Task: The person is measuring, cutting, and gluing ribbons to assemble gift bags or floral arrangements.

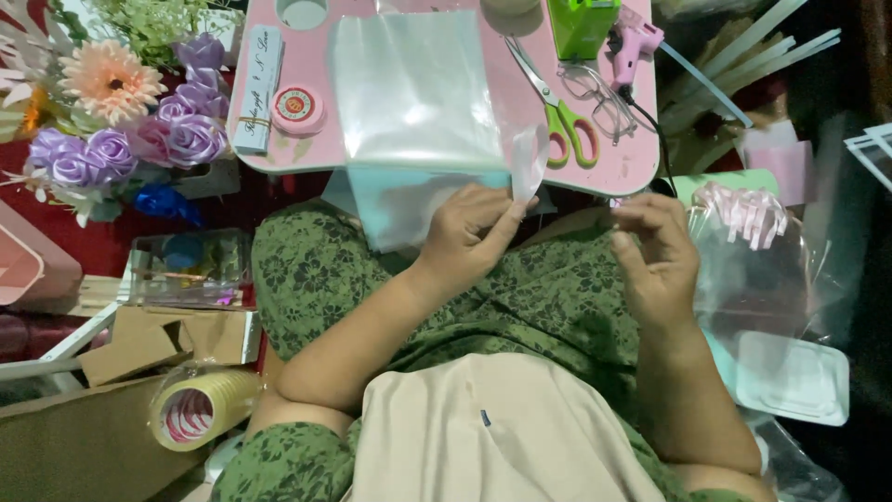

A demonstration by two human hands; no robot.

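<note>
The clear plastic strip [528, 160] you are working on is thin, pale and see-through, and it stands up from your fingertips over the near edge of the pink desk [288, 149]. Your left hand [469, 232] has its grip closed on the lower end of that strip, thumb pressed against the forefinger. Your right hand [655, 251] sits well apart from it over your lap, fingers curled in and thumb close to the fingertips; whether something thin lies pinched there you cannot tell from this view.

Just behind the strip, a stack of clear plastic sheets [413, 88] lies flat on the desk, with a light blue sheet [395, 204] hanging off the edge beneath it. Green-handled scissors [557, 112] lie just right of the stack, near a pair of glasses [599, 93] and a pink glue gun [632, 42].
</note>
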